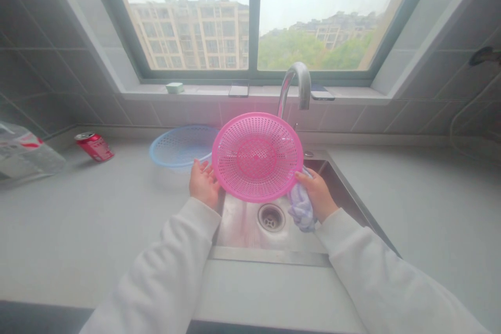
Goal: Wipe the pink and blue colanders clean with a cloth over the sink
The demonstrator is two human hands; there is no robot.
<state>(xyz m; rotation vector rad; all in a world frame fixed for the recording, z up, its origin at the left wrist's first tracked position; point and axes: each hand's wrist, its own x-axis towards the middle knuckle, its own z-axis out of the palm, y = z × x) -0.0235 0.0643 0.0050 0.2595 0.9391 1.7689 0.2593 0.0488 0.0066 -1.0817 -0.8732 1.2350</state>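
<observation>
A round pink plastic colander is held up above the sink, tilted so that its inside faces me. My left hand is at its left rim, palm up, the fingers partly spread and reaching behind the edge. On the right, my right hand pinches the rim with thumb on top. A crumpled white and lilac cloth hangs from that same hand, below the rim. Behind my left hand, a light blue plastic colander rests on the counter, partly covered by the pink one.
Below is a steel sink with a round drain. A curved faucet rises behind it. On the left counter are a tilted red can and a clear plastic bottle. A green block and phone-like slabs lie on the windowsill.
</observation>
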